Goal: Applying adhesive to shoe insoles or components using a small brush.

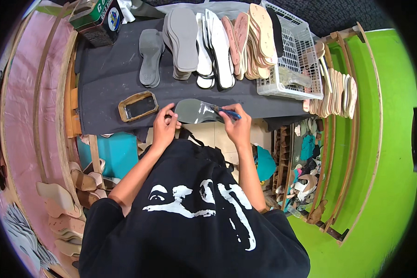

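A dark grey-green shoe sole (188,110) lies crosswise at the near edge of the dark-covered table, with wet white streaks on its upper face. At its rounded left end, my left hand (164,127) holds the rim between finger and thumb. My right hand (238,127) is closed around a blue-handled brush (230,113), whose dark tip touches the sole beside the streaks. Left of my left hand stands a small open-topped box (123,112) with brown, stained walls.
Behind the sole stand stacks of grey soles (183,39), white-topped soles (220,51) and tan insoles (262,34). A white plastic crate (289,91) sits at the right, a green-and-black tin (97,23) at the far left. Wooden racks flank the table, the right one holding more insoles (338,95).
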{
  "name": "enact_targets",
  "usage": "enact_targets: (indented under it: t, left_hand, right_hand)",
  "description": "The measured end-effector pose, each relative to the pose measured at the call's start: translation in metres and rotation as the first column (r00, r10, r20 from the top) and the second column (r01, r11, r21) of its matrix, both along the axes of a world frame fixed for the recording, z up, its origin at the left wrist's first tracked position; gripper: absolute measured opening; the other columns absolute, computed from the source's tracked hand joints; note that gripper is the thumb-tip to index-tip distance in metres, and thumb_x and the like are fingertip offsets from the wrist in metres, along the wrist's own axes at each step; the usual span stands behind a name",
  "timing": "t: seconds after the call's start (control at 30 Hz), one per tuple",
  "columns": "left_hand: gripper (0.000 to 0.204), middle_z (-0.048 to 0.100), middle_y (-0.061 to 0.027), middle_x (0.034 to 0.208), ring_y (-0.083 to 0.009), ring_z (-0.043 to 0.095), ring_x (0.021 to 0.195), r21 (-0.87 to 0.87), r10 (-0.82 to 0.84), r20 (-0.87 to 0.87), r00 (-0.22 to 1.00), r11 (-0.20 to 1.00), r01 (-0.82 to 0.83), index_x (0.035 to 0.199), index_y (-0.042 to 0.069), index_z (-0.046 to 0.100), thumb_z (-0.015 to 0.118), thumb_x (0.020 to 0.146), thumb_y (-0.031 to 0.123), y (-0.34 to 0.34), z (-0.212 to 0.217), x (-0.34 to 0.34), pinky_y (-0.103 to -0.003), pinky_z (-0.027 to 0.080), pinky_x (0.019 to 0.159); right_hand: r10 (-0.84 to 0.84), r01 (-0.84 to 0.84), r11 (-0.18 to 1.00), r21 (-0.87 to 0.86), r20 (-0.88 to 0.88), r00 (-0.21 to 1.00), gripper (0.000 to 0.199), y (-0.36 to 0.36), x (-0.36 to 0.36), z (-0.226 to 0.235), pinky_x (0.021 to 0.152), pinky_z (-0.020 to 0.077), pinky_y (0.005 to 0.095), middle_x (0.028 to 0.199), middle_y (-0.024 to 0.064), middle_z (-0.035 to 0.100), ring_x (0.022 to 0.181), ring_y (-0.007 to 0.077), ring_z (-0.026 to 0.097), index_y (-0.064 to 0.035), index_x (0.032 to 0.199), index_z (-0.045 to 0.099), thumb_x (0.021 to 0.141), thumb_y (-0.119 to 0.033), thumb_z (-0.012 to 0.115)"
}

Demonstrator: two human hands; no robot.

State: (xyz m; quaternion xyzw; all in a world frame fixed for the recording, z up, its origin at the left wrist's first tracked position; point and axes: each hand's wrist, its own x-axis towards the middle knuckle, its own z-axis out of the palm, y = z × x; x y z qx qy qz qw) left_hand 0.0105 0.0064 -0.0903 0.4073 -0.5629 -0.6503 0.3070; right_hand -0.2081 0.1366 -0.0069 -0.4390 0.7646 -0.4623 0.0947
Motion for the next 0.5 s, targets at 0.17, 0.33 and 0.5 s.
enact_targets:
  t: [0.17,0.33,0.5]
  left_hand:
    - [0.037,0.073,-0.0134,0.104,-0.0165,0.075,0.087,0.193,-0.134,0.047,0.990,0.973,0.123,0.130,-0.012,0.065,0.061,0.109,0.018,-0.008,-0.013,0.007,-0.029,0.062,0.073]
    - [0.039,0.072,-0.0123,0.106,-0.0181,0.074,0.092,0.298,-0.117,-0.046,0.992,0.946,0.126,0.129,-0.013,0.067,0.059,0.111,0.021,-0.013,-0.004,0.003,-0.030,0.064,0.083]
    - [0.040,0.072,-0.0144,0.105,-0.0206,0.075,0.093,0.358,-0.021,-0.130,0.991,0.931,0.066,0.127,-0.018,0.066,0.061,0.109,0.018,-0.007,-0.010,0.005,-0.033,0.066,0.087]
  right_hand:
    - [-0.061,0.054,0.994,0.096,0.066,0.996,0.019,0.019,-0.017,0.011,0.079,0.0581,0.0356,0.095,0.0161,0.077,0.087,0.0310,0.077,0.0007,0.099,0.067,0.086,0.003,0.081]
    - [-0.003,0.004,0.996,0.087,-0.014,1.000,0.022,0.005,0.001,-0.001,0.080,0.0575,0.0401,0.096,0.0167,0.076,0.091,0.0370,0.075,-0.0003,0.098,0.066,0.083,0.006,0.080]
    - [0.147,-0.144,0.989,0.034,-0.100,0.984,0.024,-0.034,0.030,-0.007,0.081,0.0561,0.0440,0.096,0.0165,0.074,0.093,0.0408,0.071,-0.0007,0.097,0.064,0.081,0.007,0.079]
